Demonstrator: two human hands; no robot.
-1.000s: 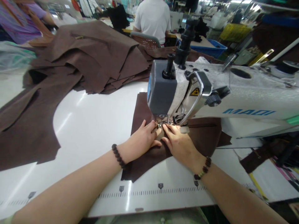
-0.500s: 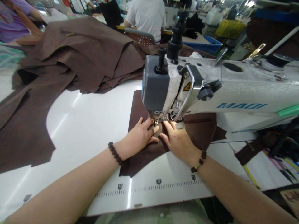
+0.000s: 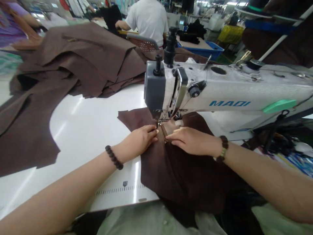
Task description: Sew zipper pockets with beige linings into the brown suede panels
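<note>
Under the needle and presser foot of a sewing machine (image 3: 168,94) lies a dark brown fabric piece (image 3: 181,173). It runs over the table's front edge toward my lap. A zipper (image 3: 164,132) with a metal pull shows in the fabric, just in front of the presser foot. My left hand (image 3: 139,142) rests on the fabric left of the foot, fingers stretched forward and fingertips close to the needle area. To the right of the zipper, my right hand (image 3: 190,140) has its thumb and fingers closed on the fabric, near the pull.
A large heap of brown fabric pieces (image 3: 93,58) covers the left and back of the white table (image 3: 97,120). The machine's arm stretches off to the right. Beyond are a person in a white shirt (image 3: 149,19), a chair (image 3: 143,43) and a blue bin (image 3: 212,49).
The fabric piece has been turned, so its bulk now hangs over the front edge and the zipper points toward me. My right hand has shifted right and closed on the fabric. The view moved too.
</note>
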